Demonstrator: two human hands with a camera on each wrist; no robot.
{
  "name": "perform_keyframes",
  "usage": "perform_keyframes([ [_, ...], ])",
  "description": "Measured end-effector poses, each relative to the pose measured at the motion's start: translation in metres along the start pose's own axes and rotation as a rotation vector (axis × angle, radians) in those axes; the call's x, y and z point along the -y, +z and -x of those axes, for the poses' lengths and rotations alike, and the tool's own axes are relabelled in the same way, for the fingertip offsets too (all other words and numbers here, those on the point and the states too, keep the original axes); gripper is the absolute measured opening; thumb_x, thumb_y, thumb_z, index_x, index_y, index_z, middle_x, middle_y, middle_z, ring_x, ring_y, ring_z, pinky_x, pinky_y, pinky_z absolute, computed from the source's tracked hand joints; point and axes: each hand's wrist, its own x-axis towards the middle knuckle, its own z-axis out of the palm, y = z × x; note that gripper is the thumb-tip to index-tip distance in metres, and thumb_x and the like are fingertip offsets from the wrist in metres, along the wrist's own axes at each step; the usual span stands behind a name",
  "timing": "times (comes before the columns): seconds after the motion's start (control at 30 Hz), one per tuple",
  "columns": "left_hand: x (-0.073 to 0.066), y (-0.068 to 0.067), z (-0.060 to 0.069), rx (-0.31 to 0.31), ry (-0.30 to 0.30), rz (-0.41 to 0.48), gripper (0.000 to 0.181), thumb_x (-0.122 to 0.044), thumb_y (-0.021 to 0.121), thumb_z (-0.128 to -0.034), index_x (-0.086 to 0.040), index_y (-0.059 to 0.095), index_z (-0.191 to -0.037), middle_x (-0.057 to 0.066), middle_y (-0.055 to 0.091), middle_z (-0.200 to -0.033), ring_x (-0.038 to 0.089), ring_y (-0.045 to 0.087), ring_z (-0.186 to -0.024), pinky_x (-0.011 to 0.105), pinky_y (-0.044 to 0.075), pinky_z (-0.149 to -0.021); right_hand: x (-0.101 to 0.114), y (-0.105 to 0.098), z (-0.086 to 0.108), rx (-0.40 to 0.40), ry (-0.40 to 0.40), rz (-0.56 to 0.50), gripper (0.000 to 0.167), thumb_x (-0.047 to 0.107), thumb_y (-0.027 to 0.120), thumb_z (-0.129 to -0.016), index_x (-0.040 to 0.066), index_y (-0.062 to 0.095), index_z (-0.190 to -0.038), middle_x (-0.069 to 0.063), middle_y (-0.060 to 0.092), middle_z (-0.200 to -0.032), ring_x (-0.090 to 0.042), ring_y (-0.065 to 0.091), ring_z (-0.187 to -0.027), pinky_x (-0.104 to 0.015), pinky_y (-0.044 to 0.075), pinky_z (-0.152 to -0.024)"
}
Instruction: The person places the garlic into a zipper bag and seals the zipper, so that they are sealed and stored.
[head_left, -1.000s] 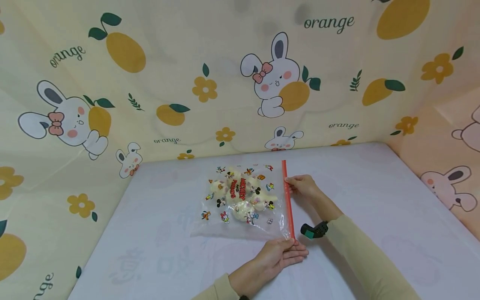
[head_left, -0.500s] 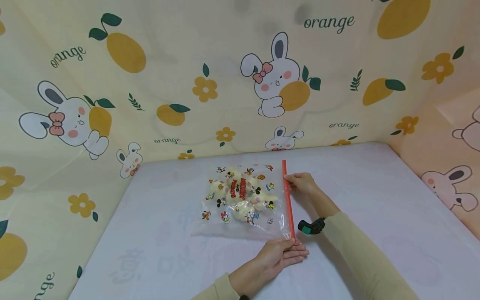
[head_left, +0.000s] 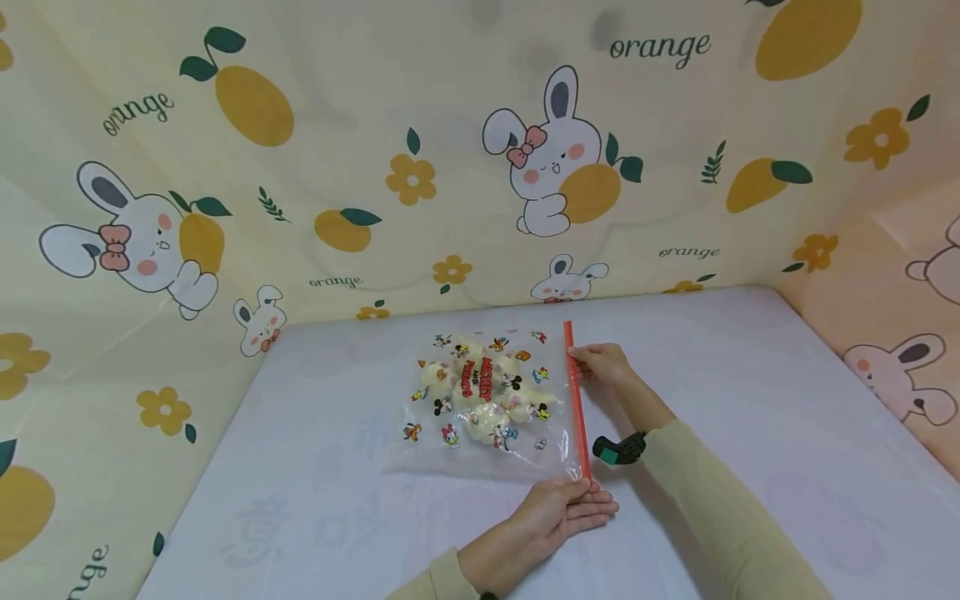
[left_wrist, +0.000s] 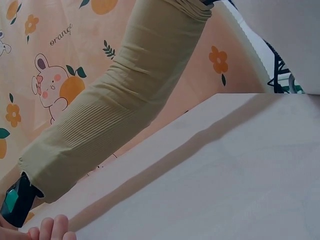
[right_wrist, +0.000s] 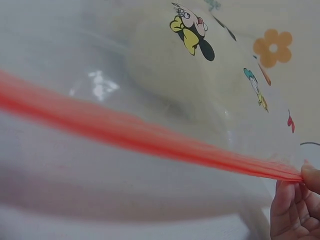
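Observation:
A clear zip bag (head_left: 420,454) printed with cartoon characters lies on the table, its red zip strip (head_left: 576,400) running along the right edge. Several pale, rounded pieces (head_left: 486,421) show through the plastic; their exact kind is hard to make out. At the near end of the strip my left hand (head_left: 551,517) pinches the bag's corner between thumb and fingers, the other fingers stretched out. Further up, my right hand (head_left: 609,367) pinches the red strip, which the right wrist view shows close up with thumb and fingers (right_wrist: 287,205) on it.
The table (head_left: 300,517) has a pale cover. Behind it hangs a cloth wall (head_left: 450,100) with rabbit and orange prints, and another side wall (head_left: 885,275) stands at the right. A dark wrist camera (head_left: 618,450) sits on my right wrist.
My right hand has slid slightly along the red strip toward its far end, and the forearm has shifted a little left. My left hand and the bag stay in place.

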Motion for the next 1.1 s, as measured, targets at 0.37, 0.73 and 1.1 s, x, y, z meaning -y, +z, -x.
perform_keyframes([
  [0.37, -0.001, 0.0, 0.0, -0.005, -0.022, -0.005, 0.024, -0.02, 0.05, -0.0997, 0.001, 0.06, -0.108, 0.018, 0.071, -0.112, 0.024, 0.07, -0.107, 0.039, 0.055, -0.099, 0.002, -0.001, -0.006, -0.02, -0.004, 0.024, 0.047, 0.03, 0.054, -0.099, -0.005, 0.054, -0.131, 0.003, 0.062, -0.085, -0.005, 0.057, -0.071, -0.012, 0.049, -0.065],
  [0.73, -0.002, 0.0, 0.0, 0.0, -0.018, -0.007, 0.024, -0.02, 0.05, -0.1001, 0.001, 0.06, -0.108, 0.018, 0.071, -0.112, 0.024, 0.07, -0.108, 0.04, 0.054, -0.099, 0.003, -0.001, -0.01, -0.022, -0.009, 0.02, 0.047, 0.03, 0.052, -0.1, -0.005, 0.054, -0.131, 0.002, 0.061, -0.086, -0.007, 0.054, -0.073, -0.013, 0.048, -0.065],
  [1.1, -0.002, 0.0, 0.001, 0.001, -0.014, -0.006, 0.026, -0.019, 0.05, -0.0998, 0.002, 0.06, -0.11, 0.013, 0.073, -0.107, 0.024, 0.069, -0.108, 0.039, 0.054, -0.1, 0.008, 0.001, -0.014, -0.037, 0.011, -0.025, 0.046, 0.028, 0.053, -0.099, -0.005, 0.054, -0.131, 0.003, 0.06, -0.083, -0.006, 0.055, -0.071, -0.013, 0.049, -0.064],
])
